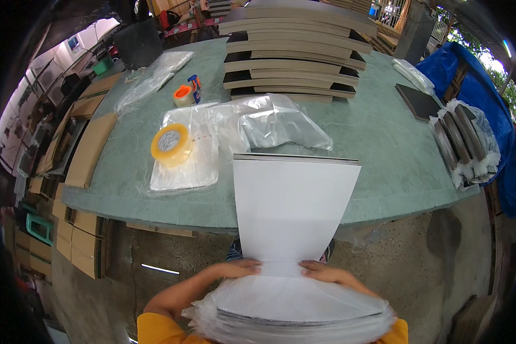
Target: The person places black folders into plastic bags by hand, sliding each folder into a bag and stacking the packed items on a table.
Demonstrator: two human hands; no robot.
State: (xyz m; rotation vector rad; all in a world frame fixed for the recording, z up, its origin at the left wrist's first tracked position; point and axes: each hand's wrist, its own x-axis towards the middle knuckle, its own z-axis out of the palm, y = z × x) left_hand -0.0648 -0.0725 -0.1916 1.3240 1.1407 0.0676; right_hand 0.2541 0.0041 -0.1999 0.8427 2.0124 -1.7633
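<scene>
A flat stack of white boards [295, 200] leans over the table's near edge toward my body. Its near end lies under crinkled clear plastic wrap [281, 292], with dark board edges showing through. My left hand [243, 268] grips the left side of the stack, where it meets the plastic. On the opposite side my right hand [321, 270] grips it at about the same height. Fingers of both hands rest over the white surface; the thumbs and the underside are hidden. Beyond the stack, clear plastic bags [198, 169] lie on the table under a roll of clear yellowish tape [171, 144].
The green table [384, 189] carries a tall pile of grey-edged boards [295, 57] at the back. An orange-and-blue tape dispenser [183, 94] stands left of it. Plastic-wrapped dark bundles [464, 140] lie at the right edge. Cardboard pieces [92, 149] stand along the left side.
</scene>
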